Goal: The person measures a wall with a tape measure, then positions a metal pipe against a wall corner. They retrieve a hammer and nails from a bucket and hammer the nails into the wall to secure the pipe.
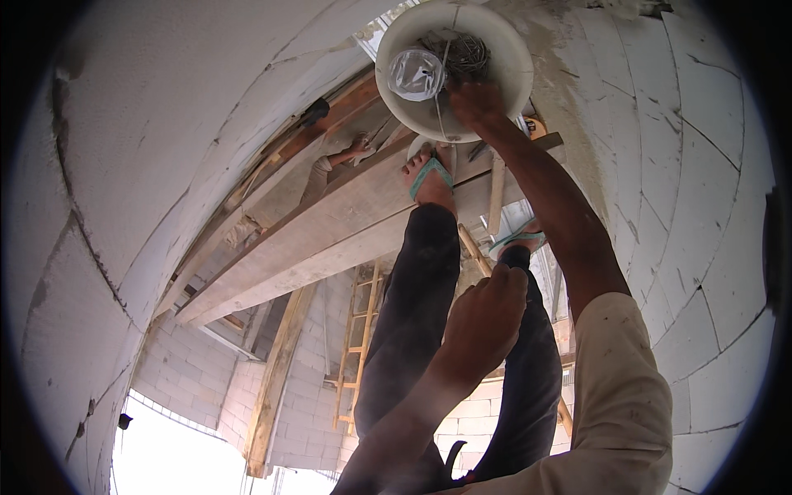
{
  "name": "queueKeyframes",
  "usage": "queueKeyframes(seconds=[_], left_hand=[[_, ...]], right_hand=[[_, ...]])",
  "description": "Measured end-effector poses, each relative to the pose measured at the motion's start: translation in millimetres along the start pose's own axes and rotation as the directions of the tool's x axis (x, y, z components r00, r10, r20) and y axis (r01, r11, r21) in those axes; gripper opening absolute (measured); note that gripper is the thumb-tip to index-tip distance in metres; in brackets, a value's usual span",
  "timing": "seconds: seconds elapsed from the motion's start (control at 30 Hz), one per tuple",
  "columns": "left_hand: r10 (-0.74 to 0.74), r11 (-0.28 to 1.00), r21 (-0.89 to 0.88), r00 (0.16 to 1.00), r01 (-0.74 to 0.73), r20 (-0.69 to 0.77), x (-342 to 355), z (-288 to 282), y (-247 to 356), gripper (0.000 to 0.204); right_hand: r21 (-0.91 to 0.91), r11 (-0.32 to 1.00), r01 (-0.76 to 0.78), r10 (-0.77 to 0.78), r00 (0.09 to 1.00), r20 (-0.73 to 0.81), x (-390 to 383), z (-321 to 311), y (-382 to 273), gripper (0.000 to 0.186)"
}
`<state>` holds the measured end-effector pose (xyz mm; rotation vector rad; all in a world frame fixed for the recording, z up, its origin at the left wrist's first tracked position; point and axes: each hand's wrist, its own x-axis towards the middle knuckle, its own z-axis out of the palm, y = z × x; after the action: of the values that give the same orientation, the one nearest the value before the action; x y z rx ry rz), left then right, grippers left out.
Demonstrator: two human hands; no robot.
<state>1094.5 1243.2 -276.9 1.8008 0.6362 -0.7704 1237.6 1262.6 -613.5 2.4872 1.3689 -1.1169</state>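
A round white basin point(516, 70) is at the top, crossed by a pale cord-like line. It holds a clear plastic tub point(415, 75) and a tangle of thin wire point(466, 53). My right hand point(477, 103) reaches over the near rim into the basin, beside the wire; its fingers are in shadow, and their grip does not show. My left hand point(488, 313) is closed in a fist above my knees, away from the basin. Whatever may be inside that fist is hidden.
My feet, in green flip-flops point(431, 175), rest on and beside wooden planks point(330, 223). Another person's hand point(360, 147) shows beyond the planks. A wooden ladder point(360, 346) and an upright timber point(276, 379) stand below. Pale block walls point(685, 181) curve on both sides.
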Motion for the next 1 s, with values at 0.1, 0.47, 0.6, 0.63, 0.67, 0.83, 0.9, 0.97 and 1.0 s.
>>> queueKeyframes(seconds=[0.1, 0.47, 0.6, 0.63, 0.67, 0.83, 0.9, 0.97, 1.0], left_hand=[[0.002, 1.000, -0.007, 1.000, -0.002, -0.007, 0, 1, 0, 0.017], [-0.019, 1.000, -0.006, 1.000, 0.019, -0.018, 3, 8, 11, 0.019], [0.016, 1.000, 0.014, 0.998, -0.015, -0.062, 3, 16, 13, 0.020], [0.025, 0.999, 0.023, 0.998, -0.024, -0.060, 3, 17, 15, 0.020], [0.026, 0.999, 0.026, 0.998, -0.025, -0.060, 3, 18, 16, 0.021], [0.034, 0.998, 0.061, 0.996, -0.029, -0.086, 4, 23, 20, 0.022], [0.014, 0.998, 0.060, 0.998, -0.010, -0.063, 3, 26, 22, 0.022], [0.014, 0.998, 0.065, 0.998, -0.010, -0.054, 4, 27, 24, 0.021], [0.017, 0.998, 0.069, 0.998, -0.013, -0.057, 4, 26, 24, 0.021]], right_hand=[[-0.008, 0.998, 0.060, -0.060, 0.997, -0.038, 0, 0, 2, 0.026], [-0.109, 0.986, 0.124, -0.135, 0.985, -0.106, 13, 16, 2, 0.020], [-0.116, 0.986, 0.118, -0.127, 0.989, -0.072, 4, 3, 8, 0.020], [-0.157, 0.978, 0.136, -0.153, 0.983, -0.102, 5, 5, 9, 0.020], [-0.198, 0.968, 0.153, -0.180, 0.975, -0.130, 6, 5, 8, 0.020], [-0.247, 0.953, 0.176, -0.200, 0.977, -0.077, 10, 5, 16, 0.020], [-0.254, 0.942, 0.218, -0.273, 0.940, -0.205, 4, 6, 23, 0.020], [-0.319, 0.915, 0.247, -0.327, 0.917, -0.229, 8, 10, 33, 0.019], [-0.351, 0.899, 0.261, -0.355, 0.904, -0.237, 10, 12, 38, 0.019]])
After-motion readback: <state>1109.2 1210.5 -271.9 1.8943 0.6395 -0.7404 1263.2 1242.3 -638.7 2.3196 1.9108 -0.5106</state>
